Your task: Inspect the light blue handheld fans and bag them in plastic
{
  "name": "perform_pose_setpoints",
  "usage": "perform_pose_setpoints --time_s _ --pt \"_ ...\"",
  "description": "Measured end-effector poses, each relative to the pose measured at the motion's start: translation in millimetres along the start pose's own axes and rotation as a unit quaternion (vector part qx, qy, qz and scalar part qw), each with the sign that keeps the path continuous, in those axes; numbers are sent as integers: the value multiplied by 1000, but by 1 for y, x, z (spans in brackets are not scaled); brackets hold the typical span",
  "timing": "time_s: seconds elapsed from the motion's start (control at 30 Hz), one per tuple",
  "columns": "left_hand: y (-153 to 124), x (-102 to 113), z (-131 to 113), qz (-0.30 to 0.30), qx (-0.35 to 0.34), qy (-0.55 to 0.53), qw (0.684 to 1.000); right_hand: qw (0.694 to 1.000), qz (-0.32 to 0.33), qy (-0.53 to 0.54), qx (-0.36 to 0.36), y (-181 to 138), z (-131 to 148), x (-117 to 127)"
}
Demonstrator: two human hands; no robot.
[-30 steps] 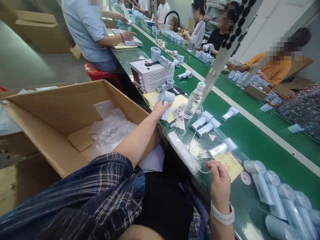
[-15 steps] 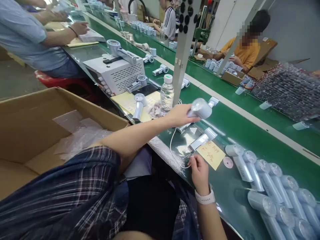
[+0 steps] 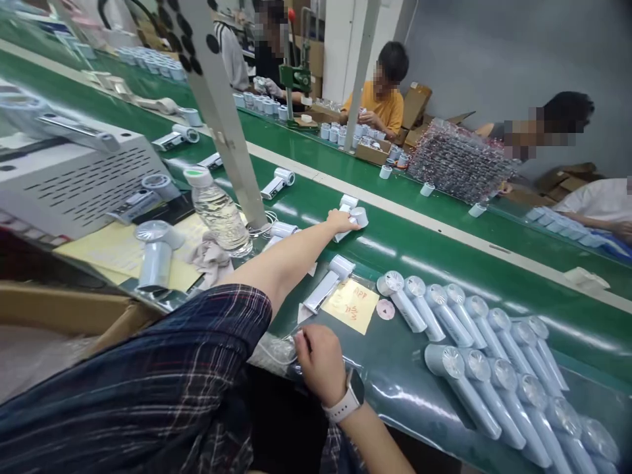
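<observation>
My left hand (image 3: 340, 221) reaches far out over the green conveyor belt (image 3: 444, 243). Its fingers are closed on a pale blue handheld fan (image 3: 356, 216) that touches the belt. My right hand (image 3: 318, 359), with a white watch on the wrist, rests at the near edge of the bench. Its fingers are curled on a thin white cable (image 3: 281, 349) beside a clear plastic bag. Another fan (image 3: 326, 288) lies next to a yellow note (image 3: 350, 304) between my two hands.
Two rows of several fans (image 3: 484, 342) lie on the bench at the right. A water bottle (image 3: 217, 209), a slanted metal post (image 3: 222, 118), a white vented box (image 3: 74, 172) and a standing fan (image 3: 155, 255) are at the left. Co-workers sit beyond the belt.
My left hand has carried the fan further out, from above the bench down onto the belt. My right hand drew back towards the bench edge. My view swung to the right.
</observation>
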State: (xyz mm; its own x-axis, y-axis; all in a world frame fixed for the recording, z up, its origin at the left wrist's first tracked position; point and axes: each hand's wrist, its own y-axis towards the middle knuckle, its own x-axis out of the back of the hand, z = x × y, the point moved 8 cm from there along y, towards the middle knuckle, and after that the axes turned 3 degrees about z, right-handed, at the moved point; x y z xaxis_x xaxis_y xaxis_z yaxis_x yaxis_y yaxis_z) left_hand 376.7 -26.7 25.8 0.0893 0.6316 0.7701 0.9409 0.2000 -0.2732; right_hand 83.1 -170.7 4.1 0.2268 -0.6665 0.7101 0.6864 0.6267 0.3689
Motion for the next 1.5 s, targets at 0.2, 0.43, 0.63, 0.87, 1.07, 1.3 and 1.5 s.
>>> perform_pose_setpoints --time_s 0.2,0.43,0.63,0.87,1.07,1.3,1.5 --pt "-17 -10 -11 52 -56 -164 983 999 18 26 -18 0 -3 -1" --pt "-117 23 -13 106 -186 -415 884 987 15 147 -66 3 -12 3" --pt "-253 51 47 83 -299 -619 722 970 27 231 -69 6 -10 9" --pt "-322 51 91 -4 -272 -697 663 910 75 397 -93 12 43 -10" --pt "-328 49 94 -51 -257 -680 685 886 108 443 -84 18 71 -16" --pt "-320 33 113 -127 -200 -636 734 802 46 578 -146 8 69 -25" --pt "-318 20 111 -103 -248 -649 712 817 89 544 -169 2 63 -32"
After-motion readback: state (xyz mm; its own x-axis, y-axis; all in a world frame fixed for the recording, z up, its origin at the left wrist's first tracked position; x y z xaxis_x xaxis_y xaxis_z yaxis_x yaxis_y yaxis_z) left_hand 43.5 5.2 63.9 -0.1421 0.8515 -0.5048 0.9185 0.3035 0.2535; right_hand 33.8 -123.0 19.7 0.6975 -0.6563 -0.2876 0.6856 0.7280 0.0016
